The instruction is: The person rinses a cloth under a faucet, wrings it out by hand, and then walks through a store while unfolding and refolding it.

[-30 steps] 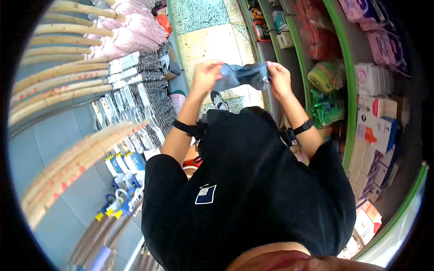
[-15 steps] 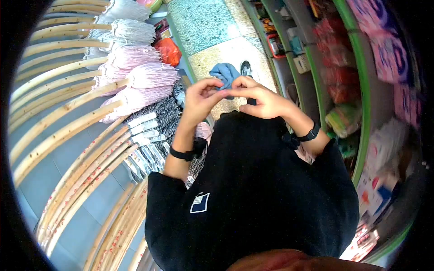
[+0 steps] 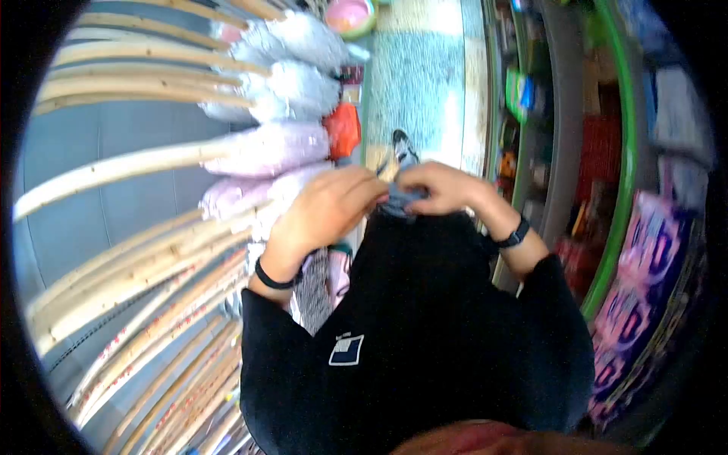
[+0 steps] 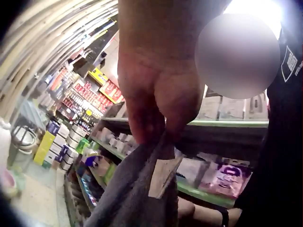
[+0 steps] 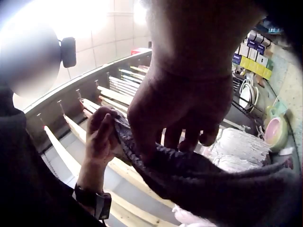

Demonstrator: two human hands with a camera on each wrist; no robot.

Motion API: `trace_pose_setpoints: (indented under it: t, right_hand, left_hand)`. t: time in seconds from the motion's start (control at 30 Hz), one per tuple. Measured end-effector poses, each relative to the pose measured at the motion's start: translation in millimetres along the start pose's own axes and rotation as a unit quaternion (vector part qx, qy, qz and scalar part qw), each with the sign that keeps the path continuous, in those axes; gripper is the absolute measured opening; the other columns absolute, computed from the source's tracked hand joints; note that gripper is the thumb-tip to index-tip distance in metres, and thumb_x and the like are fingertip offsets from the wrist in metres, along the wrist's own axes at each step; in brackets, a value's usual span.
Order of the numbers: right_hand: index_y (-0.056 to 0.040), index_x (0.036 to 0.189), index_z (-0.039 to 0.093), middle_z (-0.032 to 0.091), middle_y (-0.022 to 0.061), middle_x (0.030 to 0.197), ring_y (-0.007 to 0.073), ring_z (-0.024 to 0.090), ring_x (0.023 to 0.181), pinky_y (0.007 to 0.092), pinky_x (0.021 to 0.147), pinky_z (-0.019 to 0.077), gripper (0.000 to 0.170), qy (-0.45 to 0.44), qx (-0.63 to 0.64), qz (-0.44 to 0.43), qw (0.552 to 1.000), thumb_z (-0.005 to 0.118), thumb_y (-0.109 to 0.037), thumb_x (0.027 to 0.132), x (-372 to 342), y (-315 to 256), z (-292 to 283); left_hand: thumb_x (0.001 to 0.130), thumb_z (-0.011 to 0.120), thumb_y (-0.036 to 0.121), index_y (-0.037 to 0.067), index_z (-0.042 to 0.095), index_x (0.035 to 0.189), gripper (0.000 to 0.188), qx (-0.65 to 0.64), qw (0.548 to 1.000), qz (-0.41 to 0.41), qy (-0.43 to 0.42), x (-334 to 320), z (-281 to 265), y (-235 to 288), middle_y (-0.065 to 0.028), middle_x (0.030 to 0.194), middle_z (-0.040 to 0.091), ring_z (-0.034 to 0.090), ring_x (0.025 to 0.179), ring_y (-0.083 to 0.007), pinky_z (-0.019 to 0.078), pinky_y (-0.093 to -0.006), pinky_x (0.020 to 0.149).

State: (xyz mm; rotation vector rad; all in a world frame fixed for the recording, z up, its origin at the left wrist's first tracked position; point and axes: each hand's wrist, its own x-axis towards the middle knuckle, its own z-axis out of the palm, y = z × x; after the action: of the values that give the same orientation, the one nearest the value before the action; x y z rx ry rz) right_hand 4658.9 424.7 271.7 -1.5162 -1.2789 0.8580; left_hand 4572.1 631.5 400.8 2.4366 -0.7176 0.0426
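Note:
Held between both hands, in front of the black shirt, is a grey-blue cloth (image 3: 400,203) with a soft, fuzzy surface. My left hand (image 3: 326,208) pinches one end of it; the left wrist view shows the cloth (image 4: 128,189) hanging from thumb and fingers, a pale label (image 4: 163,177) on its side. Opposite, my right hand (image 3: 447,188) grips its upper edge. In the right wrist view, the thumb lies on the near side of the cloth (image 5: 208,187) while the curled fingers go over the edge, their tips partly hidden.
Mops with long wooden handles (image 3: 136,165) and pale mop heads (image 3: 292,144) line the left. On the right run green-edged shelves (image 3: 626,152) with packaged goods. Ahead lie the tiled floor (image 3: 417,68), an orange-red bag (image 3: 343,130) and a pink-green basin (image 3: 350,15).
The cloth was stretched between spread hands, then bunched as the hands met; now the hands are slightly apart and lower, nearer the body. The view has turned and moved along the aisle.

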Motion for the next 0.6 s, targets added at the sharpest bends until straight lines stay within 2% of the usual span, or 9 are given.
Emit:
trace_pose_setpoints:
  t: [0.07,0.1,0.17,0.23,0.27,0.3,0.43,0.47,0.6]
  right_hand:
    - [-0.0042,0.086,0.061,0.059,0.014,0.072,0.0315,0.057,0.066,0.0408,0.062,0.0431,0.028,0.0,-0.023,0.067,0.997,0.069,-0.027,0.074,13,28,-34]
    - [-0.0066,0.096,0.064,0.061,0.0151,0.074,0.0319,0.059,0.069,0.0406,0.062,0.0431,0.031,-0.066,-0.099,0.139,0.983,0.068,-0.029,0.075,19,43,-54]
    - [-0.0118,0.107,0.065,0.064,0.0156,0.081,0.0324,0.061,0.076,0.042,0.066,0.0463,0.035,-0.064,-0.096,0.173,0.978,0.066,-0.026,0.075,28,62,-87]
    - [-0.0157,0.116,0.063,0.063,0.0141,0.088,0.0321,0.062,0.082,0.0429,0.072,0.0498,0.041,-0.048,-0.257,0.205,0.943,0.064,-0.023,0.076,40,75,-114]
    - [-0.0146,0.115,0.064,0.06,0.0143,0.095,0.0328,0.062,0.086,0.0452,0.077,0.0512,0.039,-0.062,-0.294,0.27,0.915,0.062,-0.023,0.077,49,74,-133]
    - [-0.0146,0.115,0.064,0.06,0.0143,0.095,0.0328,0.062,0.086,0.0452,0.077,0.0512,0.039,-0.056,-0.303,0.272,0.912,0.062,-0.023,0.077,58,76,-157]
    - [-0.0173,0.116,0.063,0.056,0.0195,0.102,0.0367,0.063,0.087,0.046,0.076,0.0517,0.035,0.012,-0.373,0.43,0.822,0.058,-0.026,0.082,76,78,-238]
    - [-0.0164,0.114,0.064,0.056,0.0193,0.101,0.0363,0.063,0.087,0.0461,0.077,0.0515,0.034,0.034,-0.364,0.433,0.824,0.058,-0.026,0.082,76,89,-258]
    - [-0.0129,0.109,0.067,0.06,0.0199,0.104,0.034,0.06,0.096,0.0444,0.084,0.0492,0.031,0.146,-0.327,0.467,0.809,0.054,-0.026,0.084,95,126,-348]
  left_hand:
    - [0.075,0.067,0.004,0.001,0.058,0.093,0.02,-0.021,0.998,-0.015,0.049,22,-13,-36,-0.0119,0.083,0.059,0.059,0.075,-0.0298,0.0478,-0.0374,0.064]
    - [0.075,0.067,0.004,0.001,0.058,0.093,0.02,-0.018,0.998,-0.008,0.062,33,-19,-55,-0.0119,0.083,0.059,0.059,0.075,-0.0298,0.0478,-0.0374,0.064]
    - [0.076,0.066,0.002,0.0,0.058,0.089,0.015,-0.074,0.985,-0.003,0.157,58,-26,-93,-0.0125,0.082,0.059,0.06,0.075,-0.0302,0.0478,-0.0362,0.064]
    - [0.076,0.066,0.001,0.0,0.058,0.086,0.012,-0.09,0.979,0.0,0.181,87,-40,-124,-0.0134,0.081,0.06,0.06,0.075,-0.0306,0.0477,-0.0361,0.065]
    - [0.075,0.066,0.001,0.0,0.058,0.085,0.013,-0.089,0.979,-0.001,0.186,100,-47,-139,-0.0134,0.082,0.06,0.06,0.075,-0.0308,0.0478,-0.0365,0.066]
    - [0.075,0.066,0.0,0.0,0.059,0.085,0.013,-0.085,0.978,0.003,0.189,116,-55,-156,-0.0134,0.082,0.061,0.06,0.075,-0.0309,0.0479,-0.0368,0.067]
    - [0.074,0.066,-0.002,0.0,0.058,0.085,0.014,-0.061,0.977,-0.004,0.202,167,-81,-219,-0.013,0.082,0.061,0.06,0.077,-0.0312,0.0478,-0.0374,0.068]
    - [0.073,0.066,-0.003,0.0,0.058,0.085,0.015,-0.069,0.975,-0.027,0.21,180,-86,-233,-0.0129,0.083,0.062,0.06,0.076,-0.0314,0.0479,-0.0373,0.068]
    - [0.073,0.066,-0.003,0.0,0.059,0.086,0.015,-0.049,0.981,-0.005,0.19,253,-101,-288,-0.0131,0.082,0.062,0.061,0.075,-0.0309,0.0486,-0.0359,0.067]
